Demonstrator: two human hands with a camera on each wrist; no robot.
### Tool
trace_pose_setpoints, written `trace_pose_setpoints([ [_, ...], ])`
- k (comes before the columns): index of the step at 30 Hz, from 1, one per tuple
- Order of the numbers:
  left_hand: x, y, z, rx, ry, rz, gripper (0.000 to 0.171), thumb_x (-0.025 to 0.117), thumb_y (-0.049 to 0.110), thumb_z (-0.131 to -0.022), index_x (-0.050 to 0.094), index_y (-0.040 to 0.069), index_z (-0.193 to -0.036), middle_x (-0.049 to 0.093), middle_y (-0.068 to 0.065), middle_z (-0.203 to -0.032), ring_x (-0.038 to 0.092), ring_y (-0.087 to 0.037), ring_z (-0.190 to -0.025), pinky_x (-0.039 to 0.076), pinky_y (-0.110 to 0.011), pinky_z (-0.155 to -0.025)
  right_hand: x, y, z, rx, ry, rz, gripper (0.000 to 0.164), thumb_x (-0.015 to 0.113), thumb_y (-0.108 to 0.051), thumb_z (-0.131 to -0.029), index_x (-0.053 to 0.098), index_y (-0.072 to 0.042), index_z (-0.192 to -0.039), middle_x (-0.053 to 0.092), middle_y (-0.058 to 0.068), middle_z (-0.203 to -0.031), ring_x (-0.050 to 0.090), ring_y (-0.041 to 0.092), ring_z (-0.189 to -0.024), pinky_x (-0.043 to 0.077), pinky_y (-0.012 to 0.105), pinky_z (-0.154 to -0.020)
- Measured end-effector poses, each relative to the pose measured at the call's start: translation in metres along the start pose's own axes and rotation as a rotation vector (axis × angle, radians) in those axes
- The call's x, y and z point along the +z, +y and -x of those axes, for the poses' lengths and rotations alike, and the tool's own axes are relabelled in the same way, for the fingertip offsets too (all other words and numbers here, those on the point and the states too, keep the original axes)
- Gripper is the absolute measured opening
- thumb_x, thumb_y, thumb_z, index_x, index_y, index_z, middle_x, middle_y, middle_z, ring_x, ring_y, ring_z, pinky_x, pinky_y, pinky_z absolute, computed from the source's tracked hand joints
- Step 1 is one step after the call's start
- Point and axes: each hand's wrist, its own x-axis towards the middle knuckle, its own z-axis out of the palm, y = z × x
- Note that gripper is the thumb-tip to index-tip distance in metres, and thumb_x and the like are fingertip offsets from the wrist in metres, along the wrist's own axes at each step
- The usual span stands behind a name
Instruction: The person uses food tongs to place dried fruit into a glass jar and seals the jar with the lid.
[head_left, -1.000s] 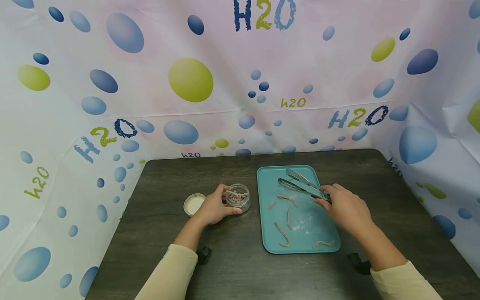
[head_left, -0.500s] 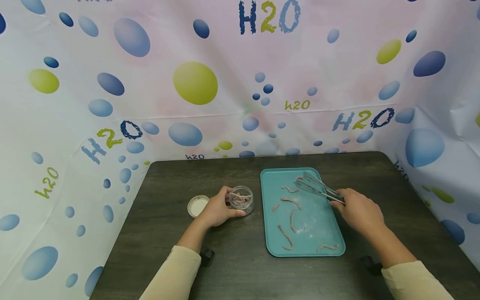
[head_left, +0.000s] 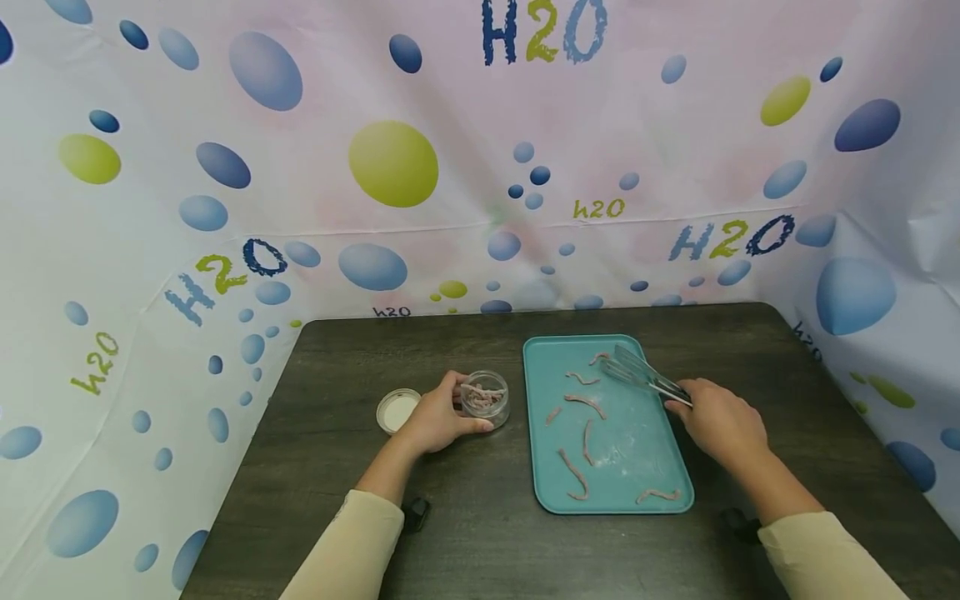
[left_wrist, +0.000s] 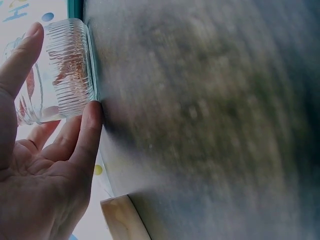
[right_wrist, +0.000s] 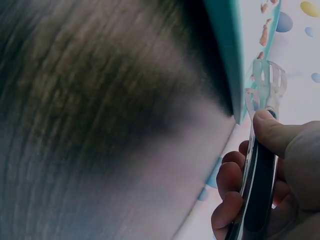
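Note:
My left hand point(head_left: 438, 417) holds a small clear glass jar point(head_left: 484, 408) upright on the table, thumb and fingers round its side. Pinkish worm-like strips point(head_left: 483, 395) lie inside the jar. In the left wrist view the jar's ribbed glass point(left_wrist: 70, 70) shows between thumb and fingers. My right hand point(head_left: 723, 421) grips metal tongs point(head_left: 637, 371) with a dark handle point(right_wrist: 257, 185). Their slotted ends spread apart over the far right of a turquoise tray point(head_left: 630, 446). One pinkish strip point(head_left: 598, 358) lies right by the tips. Several more strips, such as a curved one point(head_left: 573, 475), are scattered across the tray.
A round lid point(head_left: 397, 411) with a pale inside lies left of the jar, partly behind my left hand. The dark wooden table point(head_left: 480, 533) ends at a printed backdrop point(head_left: 457, 100) at the back and sides.
The tongs have shifted right and turned over the tray. Two strips at the tray's far end now show beside them. The left hand stays on the jar; the head view has moved slightly.

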Motion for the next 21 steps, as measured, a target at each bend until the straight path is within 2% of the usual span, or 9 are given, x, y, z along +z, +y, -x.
trace_pose_setpoints([
  [8,0.0,0.001,0.0,-0.003,-0.002,-0.002,0.09,0.093,0.044,-0.088,0.044,0.014,-0.156,0.06,-0.025,-0.151,0.075,-0.034,-0.123,0.059,-0.055,-0.11,0.006,0.002,-0.006,0.013,0.008,-0.002,0.053,0.068,-0.033,-0.108,0.062,0.001,-0.148,0.062,0.033,-0.147,0.068,0.055,-0.116,0.06,0.066,-0.08],
  [16,-0.001,0.002,0.001,-0.005,0.001,0.003,0.089,0.093,0.043,-0.087,0.044,0.014,-0.155,0.06,-0.025,-0.151,0.075,-0.034,-0.122,0.059,-0.055,-0.109,0.007,-0.003,-0.011,0.012,0.051,-0.007,0.049,0.071,-0.032,-0.107,0.067,-0.001,-0.145,0.066,0.032,-0.142,0.072,0.05,-0.103,0.059,0.055,-0.064],
  [21,-0.001,0.001,0.0,-0.006,-0.001,-0.003,0.09,0.093,0.044,-0.087,0.044,0.014,-0.155,0.06,-0.024,-0.151,0.076,-0.033,-0.121,0.059,-0.055,-0.108,0.008,-0.002,-0.013,0.009,0.08,-0.009,0.044,0.071,-0.031,-0.107,0.07,-0.004,-0.141,0.071,0.031,-0.135,0.072,0.039,-0.085,0.053,0.045,-0.053],
])
